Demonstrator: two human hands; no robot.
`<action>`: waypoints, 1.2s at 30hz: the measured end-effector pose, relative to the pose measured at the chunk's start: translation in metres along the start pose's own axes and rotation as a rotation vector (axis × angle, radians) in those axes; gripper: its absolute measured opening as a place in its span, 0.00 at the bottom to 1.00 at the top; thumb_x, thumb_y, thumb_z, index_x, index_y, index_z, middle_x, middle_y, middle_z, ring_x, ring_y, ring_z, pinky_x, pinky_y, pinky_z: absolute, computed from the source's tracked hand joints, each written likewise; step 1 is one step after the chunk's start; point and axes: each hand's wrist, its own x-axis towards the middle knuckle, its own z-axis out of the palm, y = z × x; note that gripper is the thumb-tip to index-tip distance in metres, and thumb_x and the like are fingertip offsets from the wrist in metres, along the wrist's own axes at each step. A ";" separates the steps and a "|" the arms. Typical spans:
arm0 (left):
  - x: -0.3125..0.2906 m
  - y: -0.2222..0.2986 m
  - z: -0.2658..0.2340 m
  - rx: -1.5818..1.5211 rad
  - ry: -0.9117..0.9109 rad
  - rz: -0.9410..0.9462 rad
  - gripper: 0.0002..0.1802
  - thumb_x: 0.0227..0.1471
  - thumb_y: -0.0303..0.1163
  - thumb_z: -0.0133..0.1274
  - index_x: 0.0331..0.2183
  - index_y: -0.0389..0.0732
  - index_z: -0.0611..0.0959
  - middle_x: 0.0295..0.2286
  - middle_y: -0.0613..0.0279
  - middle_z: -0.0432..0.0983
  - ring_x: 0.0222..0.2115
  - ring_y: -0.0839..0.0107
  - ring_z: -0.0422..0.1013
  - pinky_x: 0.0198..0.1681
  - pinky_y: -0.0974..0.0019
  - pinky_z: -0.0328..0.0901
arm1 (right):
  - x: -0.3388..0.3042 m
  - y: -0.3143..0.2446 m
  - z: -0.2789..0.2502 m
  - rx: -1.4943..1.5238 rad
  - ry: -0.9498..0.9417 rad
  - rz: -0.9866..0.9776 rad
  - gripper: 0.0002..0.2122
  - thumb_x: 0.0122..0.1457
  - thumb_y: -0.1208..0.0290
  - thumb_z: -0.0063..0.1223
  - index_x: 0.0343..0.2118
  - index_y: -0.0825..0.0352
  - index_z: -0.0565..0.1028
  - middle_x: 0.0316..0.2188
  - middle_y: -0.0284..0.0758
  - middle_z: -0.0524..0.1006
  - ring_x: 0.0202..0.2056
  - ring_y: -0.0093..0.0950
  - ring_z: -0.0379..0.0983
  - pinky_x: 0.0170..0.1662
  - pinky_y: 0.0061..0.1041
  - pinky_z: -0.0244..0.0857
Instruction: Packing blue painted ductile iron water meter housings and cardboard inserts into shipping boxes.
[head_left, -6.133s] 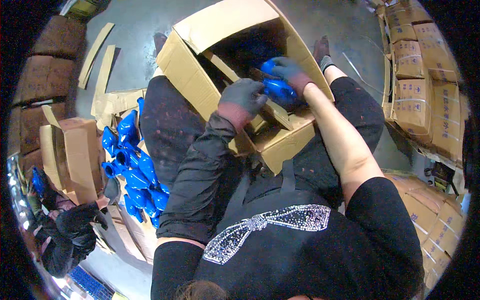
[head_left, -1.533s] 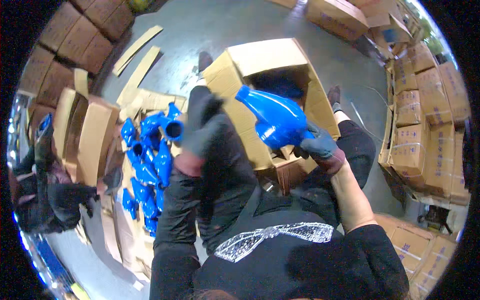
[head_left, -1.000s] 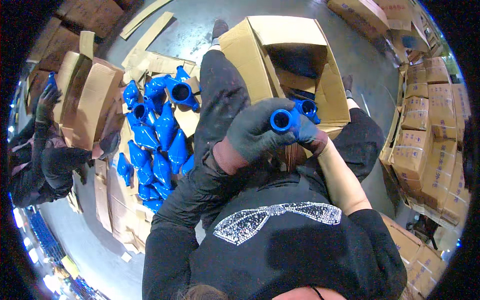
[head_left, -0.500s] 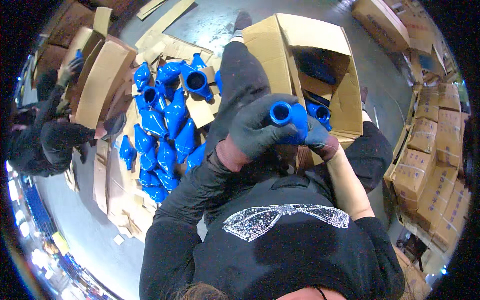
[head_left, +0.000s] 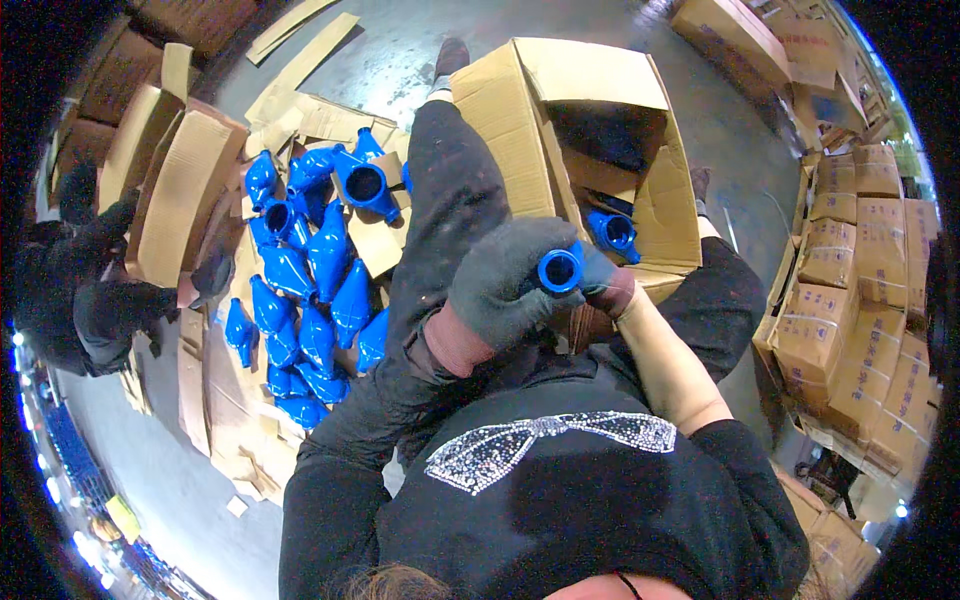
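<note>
A glossy blue vase-shaped vessel (head_left: 560, 271) is in front of my lap, its round open end turned up toward me. My left hand (head_left: 505, 285), in a dark grey glove with a maroon cuff, is closed round its left side. My right hand (head_left: 606, 280), gloved the same way, grips it from the right, with part of its fingers hidden behind the vessel. Just beyond my hands stands an open cardboard box (head_left: 483, 105) between my legs. Inside it lies another blue vessel (head_left: 612, 235) with its opening showing.
Several more blue vessels (head_left: 327, 255) lie heaped on flattened cardboard (head_left: 225, 400) to my left. Farther left, a person in dark clothes (head_left: 60, 300) is beside another open carton (head_left: 185, 200). Strapped cartons (head_left: 815, 330) are stacked at my right.
The held vessel has tilted so that its opening faces me more directly, and both hands have moved slightly nearer to me. The view has shifted a little.
</note>
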 end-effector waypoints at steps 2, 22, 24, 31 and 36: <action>0.000 0.001 0.002 0.031 -0.018 0.008 0.25 0.41 0.36 0.58 0.43 0.39 0.74 0.38 0.52 0.72 0.40 0.54 0.69 0.44 0.59 0.63 | -0.003 0.004 0.000 0.077 0.005 -0.053 0.27 0.45 0.68 0.64 0.49 0.63 0.68 0.47 0.32 0.71 0.48 0.24 0.66 0.53 0.26 0.60; 0.004 -0.043 -0.039 -0.606 0.626 -0.595 0.13 0.45 0.32 0.57 0.35 0.37 0.77 0.27 0.65 0.72 0.29 0.75 0.68 0.36 0.68 0.64 | -0.043 -0.053 0.012 0.401 0.110 0.032 0.32 0.45 0.62 0.61 0.53 0.70 0.62 0.36 0.38 0.74 0.29 0.23 0.73 0.30 0.20 0.69; 0.009 -0.052 -0.035 -0.449 0.618 -0.485 0.14 0.47 0.35 0.56 0.36 0.38 0.77 0.27 0.65 0.72 0.29 0.74 0.67 0.35 0.66 0.64 | -0.038 -0.067 0.016 0.547 0.153 -0.147 0.34 0.49 0.55 0.57 0.55 0.70 0.58 0.32 0.38 0.74 0.20 0.21 0.71 0.18 0.15 0.63; 0.013 -0.040 -0.044 -0.823 0.564 -0.688 0.22 0.56 0.41 0.45 0.48 0.38 0.72 0.43 0.60 0.71 0.43 0.68 0.68 0.49 0.64 0.61 | -0.036 -0.065 0.016 0.426 0.270 -0.253 0.37 0.51 0.47 0.52 0.56 0.70 0.56 0.27 0.41 0.75 0.18 0.23 0.71 0.16 0.15 0.61; 0.003 -0.048 -0.046 -0.914 0.616 -0.675 0.16 0.54 0.41 0.48 0.41 0.40 0.74 0.35 0.63 0.70 0.36 0.72 0.66 0.41 0.68 0.62 | -0.045 -0.078 0.015 0.354 0.225 -0.211 0.34 0.51 0.53 0.53 0.57 0.68 0.57 0.24 0.39 0.74 0.18 0.23 0.71 0.17 0.16 0.62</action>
